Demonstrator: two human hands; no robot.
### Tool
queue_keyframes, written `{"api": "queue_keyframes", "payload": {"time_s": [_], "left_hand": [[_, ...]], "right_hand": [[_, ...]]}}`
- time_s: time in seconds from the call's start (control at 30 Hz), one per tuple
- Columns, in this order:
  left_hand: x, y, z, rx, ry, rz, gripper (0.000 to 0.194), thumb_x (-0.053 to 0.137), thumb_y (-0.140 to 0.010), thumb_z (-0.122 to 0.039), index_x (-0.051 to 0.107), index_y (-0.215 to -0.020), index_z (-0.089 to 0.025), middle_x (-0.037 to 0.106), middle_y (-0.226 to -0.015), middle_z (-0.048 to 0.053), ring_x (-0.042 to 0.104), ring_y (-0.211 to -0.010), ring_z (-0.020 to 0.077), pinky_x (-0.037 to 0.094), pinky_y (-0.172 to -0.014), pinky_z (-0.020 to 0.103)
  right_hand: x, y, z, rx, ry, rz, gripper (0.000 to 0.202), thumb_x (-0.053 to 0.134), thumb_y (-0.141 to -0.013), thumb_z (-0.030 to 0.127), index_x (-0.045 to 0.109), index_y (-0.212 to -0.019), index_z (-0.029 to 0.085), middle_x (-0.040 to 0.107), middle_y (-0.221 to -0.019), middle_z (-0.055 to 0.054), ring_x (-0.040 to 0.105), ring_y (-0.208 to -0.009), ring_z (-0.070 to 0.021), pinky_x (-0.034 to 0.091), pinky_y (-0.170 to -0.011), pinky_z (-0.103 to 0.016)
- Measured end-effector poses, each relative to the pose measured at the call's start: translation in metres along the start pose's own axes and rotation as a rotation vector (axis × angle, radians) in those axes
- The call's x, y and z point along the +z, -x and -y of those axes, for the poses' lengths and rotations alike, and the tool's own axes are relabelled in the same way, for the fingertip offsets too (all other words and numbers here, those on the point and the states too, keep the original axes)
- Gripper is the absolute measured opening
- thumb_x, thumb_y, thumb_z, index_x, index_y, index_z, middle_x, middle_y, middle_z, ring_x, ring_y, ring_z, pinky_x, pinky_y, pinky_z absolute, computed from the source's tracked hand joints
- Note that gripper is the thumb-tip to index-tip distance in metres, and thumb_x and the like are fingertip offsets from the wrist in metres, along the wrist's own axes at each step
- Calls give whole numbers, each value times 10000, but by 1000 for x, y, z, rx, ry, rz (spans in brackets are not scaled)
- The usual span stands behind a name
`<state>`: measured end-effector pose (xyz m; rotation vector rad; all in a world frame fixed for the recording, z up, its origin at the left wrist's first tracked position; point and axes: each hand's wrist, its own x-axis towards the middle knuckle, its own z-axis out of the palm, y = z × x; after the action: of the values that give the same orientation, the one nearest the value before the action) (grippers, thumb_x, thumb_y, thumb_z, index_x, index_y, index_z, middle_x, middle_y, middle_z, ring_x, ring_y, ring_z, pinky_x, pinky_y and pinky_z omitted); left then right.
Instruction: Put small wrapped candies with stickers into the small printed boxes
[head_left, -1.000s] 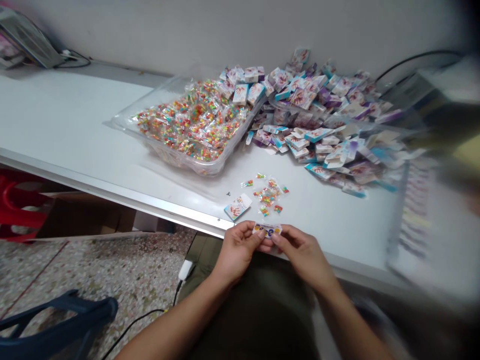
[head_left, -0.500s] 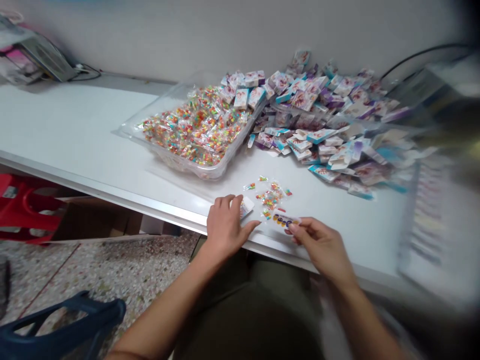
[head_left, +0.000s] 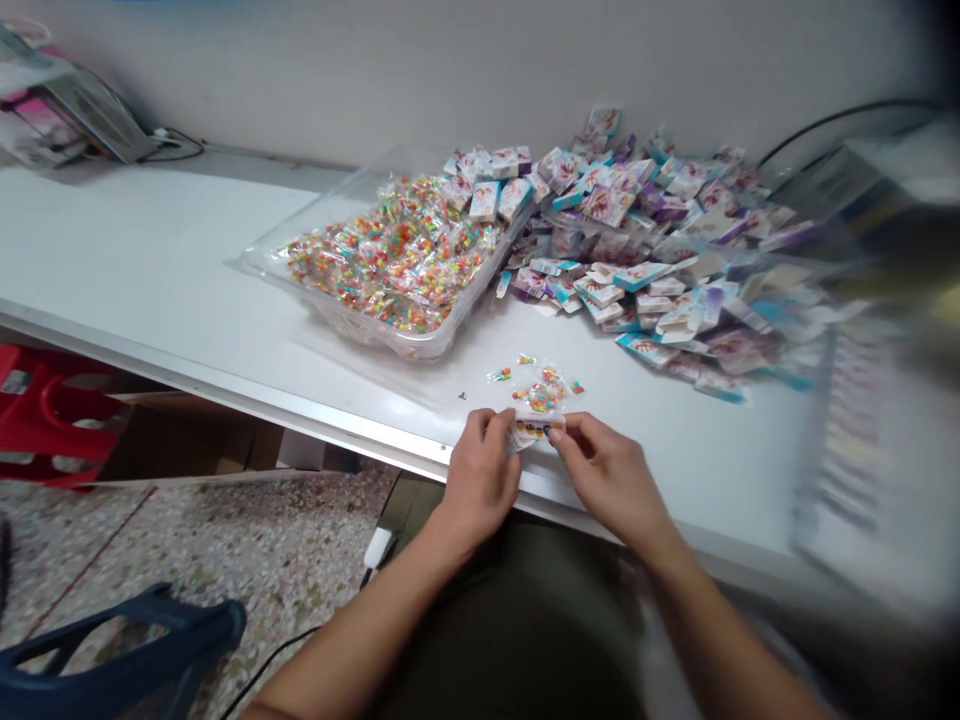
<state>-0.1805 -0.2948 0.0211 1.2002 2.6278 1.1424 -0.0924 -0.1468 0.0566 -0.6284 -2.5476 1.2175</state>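
Observation:
Near the table's front edge, my left hand (head_left: 486, 470) has its fingers closed on a small white box, mostly hidden by the fingers. My right hand (head_left: 604, 462) pinches a small printed card (head_left: 538, 427) with yellow and dark shapes, held against the box. Just behind the hands lie several small clear packets of coloured candy (head_left: 544, 388) on the white table (head_left: 187, 290). A clear plastic tray (head_left: 450, 335) full of such packets stands further back on the left.
Small blue, purple and white boxes (head_left: 637, 275) are heaped at the back right. A blurred clear container (head_left: 847, 440) stands at the right. Below the table at left are a red stool (head_left: 56, 420), a cardboard box (head_left: 187, 440) and a dark blue stool (head_left: 127, 640).
My left hand has moved right, lifting the small white box from the table. My right hand has moved left with the card, and the two objects now meet.

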Motion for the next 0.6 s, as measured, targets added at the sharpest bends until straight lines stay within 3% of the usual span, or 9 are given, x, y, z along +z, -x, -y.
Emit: {"api": "queue_keyframes", "payload": {"time_s": [0.13, 0.33, 0.47, 0.53, 0.6], "left_hand": [[11, 8, -1, 82, 45, -31, 433, 450, -862, -123, 449, -1295, -145, 511, -1169, 154, 549, -1081, 243, 497, -913, 388], [21, 19, 0, 161, 106, 3, 414, 408, -893, -135, 504, -1290, -208, 519, -1217, 149, 554, -1104, 239, 513, -887, 379], [20, 18, 6, 153, 107, -13, 351, 417, -909, -159, 542, -1235, -199, 507, -1200, 150, 553, -1093, 232, 510, -897, 372], [18, 16, 10, 138, 110, -48, 331, 433, -911, -173, 542, -1223, -187, 503, -1172, 145, 554, -1074, 227, 505, -905, 372], [17, 12, 13, 111, 119, -99, 325, 456, -902, -173, 540, -1215, -175, 498, -1149, 137, 558, -1048, 220, 501, -904, 369]], "right_hand": [[-12, -4, 3, -112, 334, 157, 236, 470, -902, 349, 611, -773, 212, 665, -707, -22, 576, -606, -165, 357, -576, -271], [-7, -19, 12, -30, 517, 259, 177, 566, -832, 358, 614, -948, 234, 594, -562, 28, 543, -520, -167, 261, -505, -254], [-7, -29, 4, -40, 355, 355, 218, 565, -834, 410, 590, -734, 217, 562, -572, 28, 497, -535, -138, 291, -506, -245], [-11, -43, -5, -101, 154, 497, 259, 559, -842, 447, 630, -775, 207, 592, -617, 24, 519, -582, -135, 354, -540, -243], [-13, -67, -15, -108, 50, 525, 306, 525, -867, 454, 677, -903, 190, 655, -705, -1, 571, -647, -144, 415, -600, -253]]}}
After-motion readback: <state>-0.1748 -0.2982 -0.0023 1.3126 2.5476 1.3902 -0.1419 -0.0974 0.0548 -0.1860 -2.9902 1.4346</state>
